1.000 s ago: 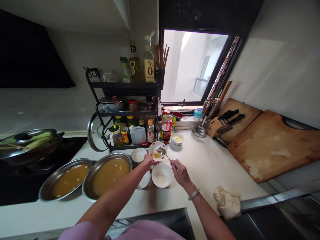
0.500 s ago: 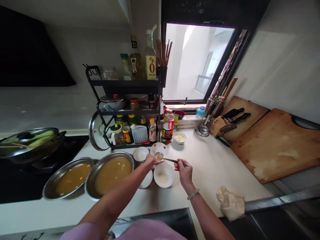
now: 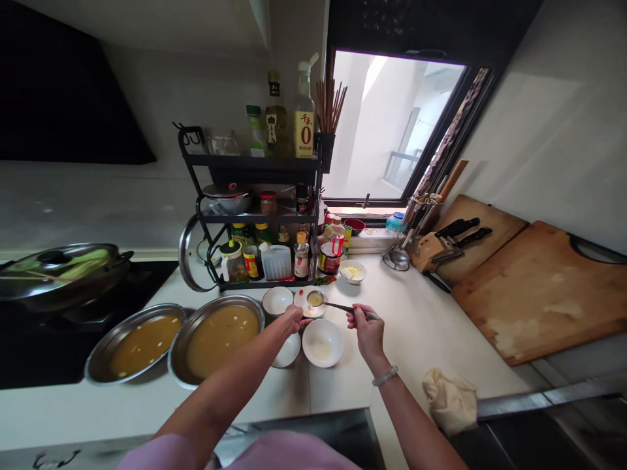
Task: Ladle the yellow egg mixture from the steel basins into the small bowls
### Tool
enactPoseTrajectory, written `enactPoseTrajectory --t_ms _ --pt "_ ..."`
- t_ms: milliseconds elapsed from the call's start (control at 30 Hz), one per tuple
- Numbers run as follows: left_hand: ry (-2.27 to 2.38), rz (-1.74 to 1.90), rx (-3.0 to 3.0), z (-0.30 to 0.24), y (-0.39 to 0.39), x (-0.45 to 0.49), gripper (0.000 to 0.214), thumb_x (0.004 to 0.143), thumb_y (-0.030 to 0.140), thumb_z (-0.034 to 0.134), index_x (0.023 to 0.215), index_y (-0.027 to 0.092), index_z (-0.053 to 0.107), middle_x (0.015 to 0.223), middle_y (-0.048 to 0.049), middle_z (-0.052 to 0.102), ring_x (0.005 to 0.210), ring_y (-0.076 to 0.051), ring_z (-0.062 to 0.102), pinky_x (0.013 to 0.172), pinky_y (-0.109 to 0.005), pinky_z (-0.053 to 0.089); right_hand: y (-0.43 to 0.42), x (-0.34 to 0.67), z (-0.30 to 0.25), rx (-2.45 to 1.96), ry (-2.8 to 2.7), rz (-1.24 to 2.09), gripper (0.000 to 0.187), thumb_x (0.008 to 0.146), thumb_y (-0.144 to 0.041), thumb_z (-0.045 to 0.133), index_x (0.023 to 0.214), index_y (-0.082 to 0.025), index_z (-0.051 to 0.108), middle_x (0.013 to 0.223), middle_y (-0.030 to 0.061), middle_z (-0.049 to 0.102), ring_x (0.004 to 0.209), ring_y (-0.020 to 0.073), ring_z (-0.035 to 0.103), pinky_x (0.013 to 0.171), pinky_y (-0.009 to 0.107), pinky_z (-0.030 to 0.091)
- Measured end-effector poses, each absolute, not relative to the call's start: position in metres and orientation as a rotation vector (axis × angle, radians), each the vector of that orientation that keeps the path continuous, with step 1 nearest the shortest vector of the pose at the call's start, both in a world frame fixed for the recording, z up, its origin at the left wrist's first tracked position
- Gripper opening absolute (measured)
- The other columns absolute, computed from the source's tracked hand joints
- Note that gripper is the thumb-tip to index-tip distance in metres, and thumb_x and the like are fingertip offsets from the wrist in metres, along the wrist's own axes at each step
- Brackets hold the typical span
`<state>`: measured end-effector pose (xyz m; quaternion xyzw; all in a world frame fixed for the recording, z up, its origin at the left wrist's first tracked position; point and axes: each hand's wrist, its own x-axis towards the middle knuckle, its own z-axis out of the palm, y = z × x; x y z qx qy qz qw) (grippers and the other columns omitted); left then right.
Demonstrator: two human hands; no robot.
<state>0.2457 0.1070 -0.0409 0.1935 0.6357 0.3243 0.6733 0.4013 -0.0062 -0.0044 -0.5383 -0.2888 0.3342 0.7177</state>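
My right hand [image 3: 366,329] is closed round the dark handle of a small ladle [image 3: 316,298]. Yellowish liquid shows in the ladle's metal head, which hangs over a white bowl with red patterns [image 3: 321,311]. At that bowl's near left rim, my left hand [image 3: 292,320] is closed, its fingers partly hidden, apparently gripping the edge. The bowl looks tilted. Close by on the counter are a white bowl with a little liquid [image 3: 322,343], another white bowl [image 3: 277,301] behind my left hand, and a third white bowl [image 3: 288,352] partly covered by my left forearm.
Two metal basins of brownish liquid, a larger one [image 3: 177,356] and a smaller one [image 3: 91,365], stand left. A black rack [image 3: 259,219] holds bottles and jars. A bowl of chopped pale bits [image 3: 353,271], a knife block [image 3: 426,247] and cutting boards [image 3: 548,287] are right.
The ladle head has risen slightly and moved a little right over the patterned bowl, which now looks more tilted. My right hand has shifted slightly right. The whole view has turned a little.
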Motion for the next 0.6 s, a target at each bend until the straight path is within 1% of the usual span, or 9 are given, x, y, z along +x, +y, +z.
enactPoseTrajectory --t_ms 100,167,200,233,267,333,400,433,600 --pt "1.396 0.717 0.461 -0.028 0.101 0.238 0.037 0.089 0.034 0.058 0.122 0.017 0.055 0.122 -0.009 0.058 0.101 -0.021 0.061 0.083 -0.043 0.053 -0.008 0.397 0.004 -1.196 -0.667 0.737 0.031 0.071 -0.04 0.072 0.082 -0.012 0.066 0.054 0.0014 0.065 0.047 0.0133 0.059 0.041 0.023 0.049" --pt "1.369 0.723 0.496 -0.016 0.093 0.227 0.034 0.09 0.032 0.058 0.119 0.015 0.056 0.115 -0.0093 0.061 0.095 -0.02 0.063 0.079 -0.039 0.055 -0.009 0.392 0.011 -1.196 -0.686 0.74 0.031 0.071 -0.04 0.072 0.083 -0.012 0.066 0.055 0.0018 0.066 0.047 0.0134 0.059 0.042 0.023 0.049" --pt "1.354 0.732 0.518 -0.009 0.086 0.219 0.03 0.09 0.029 0.058 0.116 0.013 0.057 0.109 -0.0089 0.063 0.089 -0.018 0.064 0.075 -0.037 0.056 -0.009 0.389 0.014 -1.194 -0.693 0.745 0.031 0.071 -0.04 0.072 0.083 -0.012 0.066 0.056 0.0021 0.066 0.047 0.0134 0.059 0.042 0.024 0.049" --pt "1.335 0.763 0.545 -0.002 0.079 0.209 0.025 0.089 0.022 0.057 0.11 0.008 0.059 0.098 -0.0117 0.066 0.08 -0.018 0.066 0.071 -0.033 0.056 -0.009 0.385 0.016 -1.191 -0.699 0.753 0.032 0.071 -0.041 0.072 0.083 -0.012 0.066 0.056 0.0022 0.066 0.047 0.0134 0.059 0.042 0.024 0.049" --pt "1.317 0.798 0.57 0.005 0.07 0.197 0.019 0.089 0.017 0.056 0.105 0.006 0.059 0.088 -0.0121 0.067 0.072 -0.017 0.066 0.067 -0.031 0.055 -0.009 0.38 0.019 -1.186 -0.704 0.765 0.032 0.071 -0.041 0.072 0.083 -0.012 0.066 0.055 0.0023 0.066 0.047 0.0136 0.059 0.041 0.024 0.049" --pt "1.289 0.874 0.604 0.016 0.049 0.169 0.016 0.089 0.012 0.051 0.102 0.009 0.058 0.074 -0.0088 0.066 0.062 -0.015 0.065 0.063 -0.027 0.054 -0.009 0.369 0.022 -1.172 -0.722 0.795 0.032 0.071 -0.042 0.073 0.083 -0.013 0.065 0.054 0.0022 0.065 0.048 0.0145 0.06 0.041 0.023 0.048" --pt "1.248 0.964 0.627 0.023 0.026 0.136 0.014 0.09 0.012 0.048 0.1 0.011 0.058 0.071 -0.0071 0.067 0.059 -0.013 0.065 0.062 -0.024 0.054 -0.008 0.355 0.025 -1.155 -0.75 0.824 0.033 0.071 -0.043 0.073 0.083 -0.013 0.066 0.053 0.0017 0.064 0.048 0.0151 0.06 0.041 0.024 0.048" --pt "1.194 1.033 0.642 0.024 0.015 0.119 0.014 0.089 0.013 0.049 0.099 0.011 0.058 0.072 -0.0083 0.068 0.06 -0.014 0.066 0.061 -0.024 0.054 -0.008 0.346 0.026 -1.149 -0.769 0.838 0.033 0.071 -0.043 0.072 0.083 -0.013 0.066 0.053 0.0014 0.064 0.048 0.0151 0.059 0.041 0.024 0.047" --pt "1.254 1.362 0.479 0.011 -0.029 0.024 0.021 0.079 0.022 0.062 0.096 0.011 0.06 0.071 -0.0088 0.07 0.059 -0.015 0.066 0.055 -0.024 0.053 -0.007 0.299 0.03 -1.15 -0.885 0.918 0.033 0.075 -0.045 0.069 0.085 -0.014 0.066 0.055 0.0015 0.063 0.045 0.0144 0.057 0.04 0.025 0.047"
